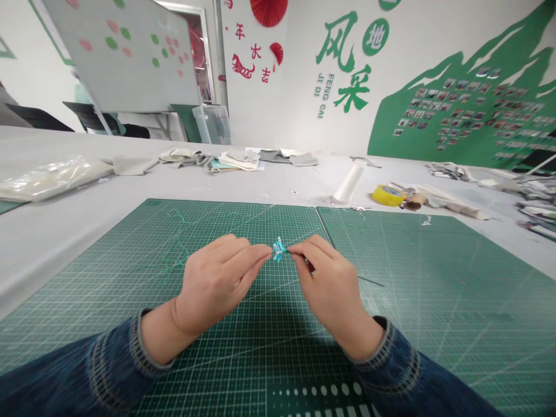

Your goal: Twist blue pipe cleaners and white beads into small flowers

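Between my two hands is a small turquoise flower-like ornament [278,250] with whitish bead-like dots. My left hand [217,272] is closed, with thumb and forefinger pinched at the ornament's left side. From the other side my right hand [328,284] pinches the ornament's narrow base, its fingers closed. A thin dark stem [371,281] shows past the right hand's far side; it seems to run from the ornament, though the hand hides the middle. Both hands are above the green cutting mat [243,347].
A second green mat [434,260] adjoins on the right. Behind are a white thread cone [350,182], a yellow tape roll [388,196] and folded fabric pieces [238,160]. A clear plastic bag [56,175] lies at left. Loose green thread [176,243] is on the mat.
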A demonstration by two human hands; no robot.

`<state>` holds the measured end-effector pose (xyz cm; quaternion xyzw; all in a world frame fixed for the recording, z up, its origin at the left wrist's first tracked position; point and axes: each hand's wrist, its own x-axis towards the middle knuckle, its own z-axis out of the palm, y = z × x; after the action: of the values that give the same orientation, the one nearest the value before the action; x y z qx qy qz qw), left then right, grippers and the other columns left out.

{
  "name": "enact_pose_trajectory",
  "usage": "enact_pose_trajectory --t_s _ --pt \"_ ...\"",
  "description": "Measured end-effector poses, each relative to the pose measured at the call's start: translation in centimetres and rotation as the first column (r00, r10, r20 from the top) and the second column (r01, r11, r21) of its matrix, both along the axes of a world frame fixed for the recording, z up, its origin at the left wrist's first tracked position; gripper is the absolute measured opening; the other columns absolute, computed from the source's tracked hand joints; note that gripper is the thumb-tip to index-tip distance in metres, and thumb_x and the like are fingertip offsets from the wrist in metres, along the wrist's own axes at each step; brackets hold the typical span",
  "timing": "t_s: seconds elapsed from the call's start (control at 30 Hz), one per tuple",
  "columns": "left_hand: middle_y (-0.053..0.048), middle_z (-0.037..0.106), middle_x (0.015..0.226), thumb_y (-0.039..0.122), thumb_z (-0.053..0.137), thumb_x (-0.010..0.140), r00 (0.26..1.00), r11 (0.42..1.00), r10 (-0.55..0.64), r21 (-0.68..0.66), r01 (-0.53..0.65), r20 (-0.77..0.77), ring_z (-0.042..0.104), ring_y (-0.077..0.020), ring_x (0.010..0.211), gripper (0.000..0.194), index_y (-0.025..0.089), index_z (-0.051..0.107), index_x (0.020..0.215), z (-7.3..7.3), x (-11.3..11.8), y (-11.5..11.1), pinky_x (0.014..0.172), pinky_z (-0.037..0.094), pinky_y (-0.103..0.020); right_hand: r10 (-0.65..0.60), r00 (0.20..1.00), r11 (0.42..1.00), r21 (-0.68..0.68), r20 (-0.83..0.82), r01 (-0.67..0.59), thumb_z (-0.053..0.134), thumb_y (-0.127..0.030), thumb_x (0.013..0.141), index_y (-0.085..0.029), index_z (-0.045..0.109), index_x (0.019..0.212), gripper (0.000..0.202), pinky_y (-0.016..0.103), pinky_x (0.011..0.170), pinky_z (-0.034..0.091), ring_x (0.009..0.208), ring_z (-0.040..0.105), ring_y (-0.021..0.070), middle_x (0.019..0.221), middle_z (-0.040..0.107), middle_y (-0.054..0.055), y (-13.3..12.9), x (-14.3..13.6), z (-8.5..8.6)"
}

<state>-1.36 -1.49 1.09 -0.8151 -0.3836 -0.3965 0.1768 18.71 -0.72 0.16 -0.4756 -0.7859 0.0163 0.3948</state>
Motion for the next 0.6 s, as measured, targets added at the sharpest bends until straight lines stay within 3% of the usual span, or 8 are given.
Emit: enact_pose_trajectory --t_s 0.27,0.43,0.6 --pt "0.0 0.061 0.065 0.018 0.06 0.09 0.993 1.0 0.018 0.008 -0.018 -0.113 0.048 -0.0151 0.063 0.015 0.02 0.071 0.1 0.3 -0.5 0.0 0.063 0.039 -0.029 0.077 0.966 0.99 0.099 0.246 -0.104 0.048 -0.011 0.094 -0.017 0.069 0.092 0.021 0.035 0.07 0.046 0.082 0.061 0.0219 0.088 0.068 0.008 -0.7 -0.6 -0.4" --pt "-0.001 0.07 0.079 0.023 0.057 0.093 0.995 0.976 0.051 -0.215 -0.03 0.09 0.06 -0.0151 0.075 0.014 0.022 0.071 0.094 0.2 -0.8 1.1 0.072 0.044 -0.028 0.172 0.955 0.981 0.048 0.24 -0.189 0.048 -0.008 0.093 -0.016 0.069 0.093 0.023 0.036 0.075 0.048 0.082 0.059 0.0216 0.086 0.067 0.008 -0.7 -0.7 -0.1" --pt "0.0 0.074 0.087 0.031 0.061 0.091 0.965 0.889 0.072 -0.456 0.052 0.25 0.063 -0.0146 0.076 0.014 0.024 0.073 0.088 0.0 -1.1 2.3 0.071 0.044 -0.026 0.243 0.944 0.966 0.034 0.221 -0.257 0.046 -0.008 0.094 -0.013 0.069 0.096 0.024 0.037 0.078 0.048 0.084 0.058 0.0216 0.089 0.067 0.009 -0.7 -0.6 -0.1"
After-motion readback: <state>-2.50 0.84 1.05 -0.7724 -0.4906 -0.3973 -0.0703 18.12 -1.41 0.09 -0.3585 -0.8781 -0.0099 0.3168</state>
